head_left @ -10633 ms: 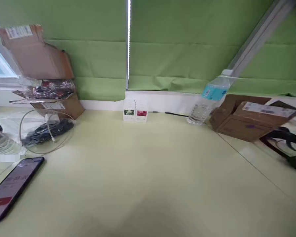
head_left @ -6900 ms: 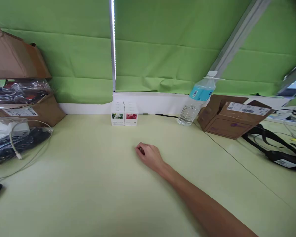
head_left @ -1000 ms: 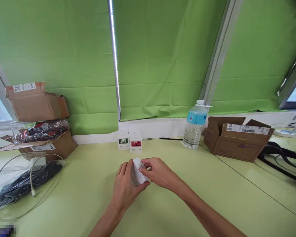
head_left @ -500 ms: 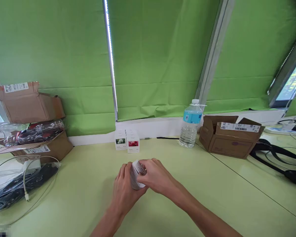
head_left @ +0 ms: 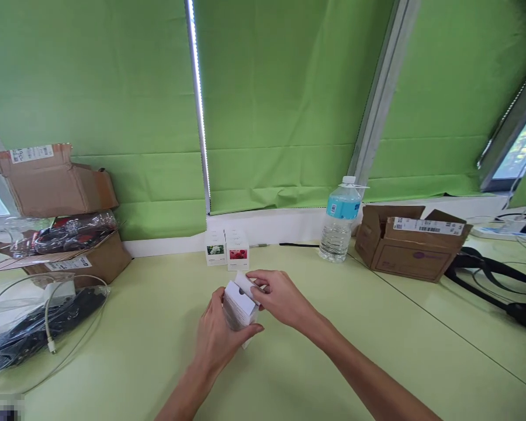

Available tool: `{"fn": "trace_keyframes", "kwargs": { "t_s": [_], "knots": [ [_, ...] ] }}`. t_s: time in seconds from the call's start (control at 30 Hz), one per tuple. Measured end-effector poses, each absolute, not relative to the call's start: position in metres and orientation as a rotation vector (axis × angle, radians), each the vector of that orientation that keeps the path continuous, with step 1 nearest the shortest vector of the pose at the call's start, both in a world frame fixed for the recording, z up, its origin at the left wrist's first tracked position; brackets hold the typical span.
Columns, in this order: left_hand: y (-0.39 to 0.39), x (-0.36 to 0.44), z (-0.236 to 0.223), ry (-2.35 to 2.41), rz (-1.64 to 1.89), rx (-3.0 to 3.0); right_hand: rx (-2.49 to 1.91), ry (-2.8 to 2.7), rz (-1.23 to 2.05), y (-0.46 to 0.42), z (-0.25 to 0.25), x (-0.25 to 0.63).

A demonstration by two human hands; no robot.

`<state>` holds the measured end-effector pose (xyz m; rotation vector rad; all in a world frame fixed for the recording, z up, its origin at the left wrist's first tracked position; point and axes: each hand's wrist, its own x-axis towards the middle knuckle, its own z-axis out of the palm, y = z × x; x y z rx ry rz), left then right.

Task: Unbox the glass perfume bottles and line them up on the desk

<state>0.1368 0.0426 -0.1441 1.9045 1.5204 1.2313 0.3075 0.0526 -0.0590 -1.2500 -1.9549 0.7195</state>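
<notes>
My left hand (head_left: pixel 219 327) wraps round a small white box (head_left: pixel 240 305), thumb along its near side. The box is tilted above the table, and a dark notch shows at its upper edge. Between the thumb and fingers of my right hand (head_left: pixel 277 295) is a white flap (head_left: pixel 244 283) at the top of the box; the fingers partly hide it. Beyond my hands stand small white boxes in two rows, one front box bearing a white-flower picture (head_left: pixel 215 255) and the other a red-flower picture (head_left: pixel 238 261).
A water bottle (head_left: pixel 339 225) stands at the back, beside an opened cardboard box (head_left: pixel 414 251) and black straps (head_left: pixel 491 275). At left are stacked cardboard boxes (head_left: pixel 56 187) and a bagged black item (head_left: pixel 65 313) with a white cable (head_left: pixel 49 327). Green blinds (head_left: pixel 280 105) hang behind the table.
The white box has turned so that its top and notch show. My right hand has lifted the flap slightly up and away, and my left hand has opened its thumb outward.
</notes>
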Motion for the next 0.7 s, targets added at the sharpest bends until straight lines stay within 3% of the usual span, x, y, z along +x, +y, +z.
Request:
{"fn": "trace_keyframes", "kwargs": {
  "t_s": [0.13, 0.37, 0.7],
  "knots": [
    [0.045, 0.126, -0.138, 1.321, 1.215, 1.916, -1.22, -1.864, 0.915, 0.063, -0.068, 0.314],
    [0.049, 0.115, -0.136, 1.141, 1.238, 1.927, -1.302, -1.987, 0.502, 0.065, -0.072, 0.314],
    [0.053, 0.113, -0.134, 1.149, 1.315, 2.173, -1.203, -2.346, 0.516, 0.049, -0.054, 0.326]
  ]
}}
